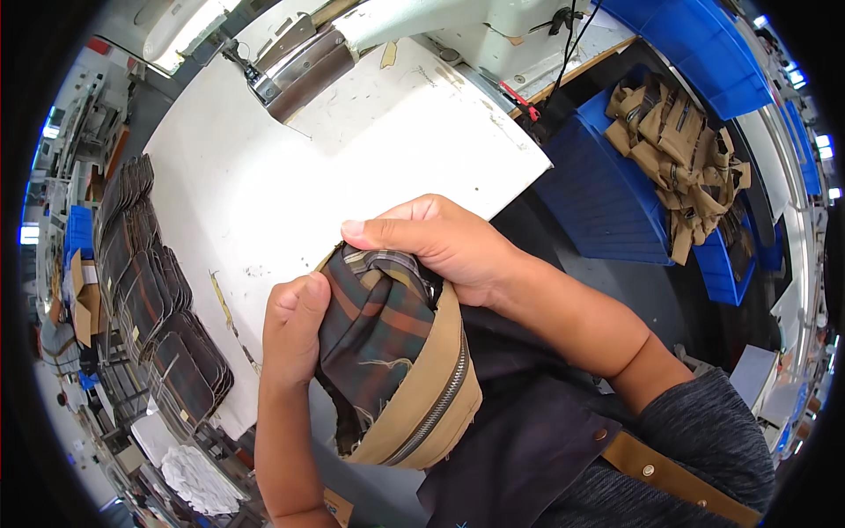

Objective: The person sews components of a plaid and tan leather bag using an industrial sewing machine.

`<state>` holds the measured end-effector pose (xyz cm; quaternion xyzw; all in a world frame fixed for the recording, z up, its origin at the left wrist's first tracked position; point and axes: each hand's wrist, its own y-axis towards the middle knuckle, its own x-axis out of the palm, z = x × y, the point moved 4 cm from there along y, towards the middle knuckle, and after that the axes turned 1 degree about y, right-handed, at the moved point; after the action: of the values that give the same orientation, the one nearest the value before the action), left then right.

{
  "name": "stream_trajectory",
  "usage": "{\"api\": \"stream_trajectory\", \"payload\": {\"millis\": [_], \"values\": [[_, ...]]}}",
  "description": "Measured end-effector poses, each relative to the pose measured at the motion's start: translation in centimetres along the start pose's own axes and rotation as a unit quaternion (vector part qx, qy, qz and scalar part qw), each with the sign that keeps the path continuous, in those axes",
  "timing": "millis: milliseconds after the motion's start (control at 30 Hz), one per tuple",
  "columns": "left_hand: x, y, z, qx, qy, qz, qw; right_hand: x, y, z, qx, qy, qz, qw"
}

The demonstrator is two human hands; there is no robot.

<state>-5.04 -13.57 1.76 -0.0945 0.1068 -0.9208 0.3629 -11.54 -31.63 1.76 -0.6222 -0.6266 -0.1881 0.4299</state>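
Between my two hands hangs a tan fabric pouch piece (449,387) with a metal zipper along its side and a dark plaid lining (374,317) turned outward. My left hand (297,321) pinches its upper left edge, thumb on top. The upper right edge is gripped by my right hand (436,242), with the thumb pointing left along the rim. Loose threads stick out from the lining's lower part. The fingers behind the cloth are hidden.
A sewing machine (304,70) stands at the far side of the white table (387,150). Stacked dark plaid panels (145,282) line its left edge. At right, a blue bin (598,194) sits beside piled tan pieces (678,141). Red-handled snippers (519,99) lie near the machine.
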Motion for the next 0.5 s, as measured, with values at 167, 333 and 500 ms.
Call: {"api": "stream_trajectory", "payload": {"millis": [167,333,500], "values": [[-1.5,0.0,-2.4,-0.108,-0.118,0.027,0.987,-0.8,0.4,0.4,0.026,-0.019,0.055,0.998],[-1.8,-2.9,0.4,-0.097,0.036,-0.018,0.994,-1.8,-0.1,-1.9,-0.058,-0.202,0.056,0.976],[-1.7,-3.0,4.4,-0.083,0.175,0.083,0.978,-0.6,-0.4,-2.4,-0.074,-0.321,-0.209,0.921]]}}
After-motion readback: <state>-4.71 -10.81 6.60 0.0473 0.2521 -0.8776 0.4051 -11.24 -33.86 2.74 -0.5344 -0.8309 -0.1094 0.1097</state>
